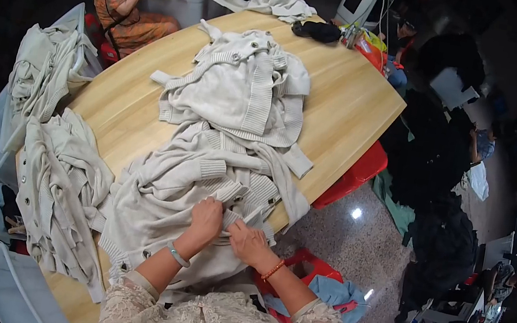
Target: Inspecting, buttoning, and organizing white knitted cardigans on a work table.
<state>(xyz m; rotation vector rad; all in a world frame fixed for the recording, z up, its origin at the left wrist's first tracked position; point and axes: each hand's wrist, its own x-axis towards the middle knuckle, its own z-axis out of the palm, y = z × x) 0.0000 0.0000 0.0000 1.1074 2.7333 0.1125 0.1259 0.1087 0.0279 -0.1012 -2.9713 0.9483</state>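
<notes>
A cream knitted cardigan with dark buttons lies rumpled at the near side of the table, partly over its edge. My left hand is closed on the cardigan's ribbed button edge, its fingers curled. Close beside it, my right hand pinches the same ribbed edge. The fingertips of both hands are partly hidden by the knit. Just beyond lies a stack of similar cream cardigans, with ribbed bands and buttons showing. Another cream cardigan hangs over the table's left edge.
The wooden table curves away from me. More cardigans drape over a bin at the left. Two people handle knitwear at the far side, near a grey tub. Red stools stand at the right, one holding blue cloth.
</notes>
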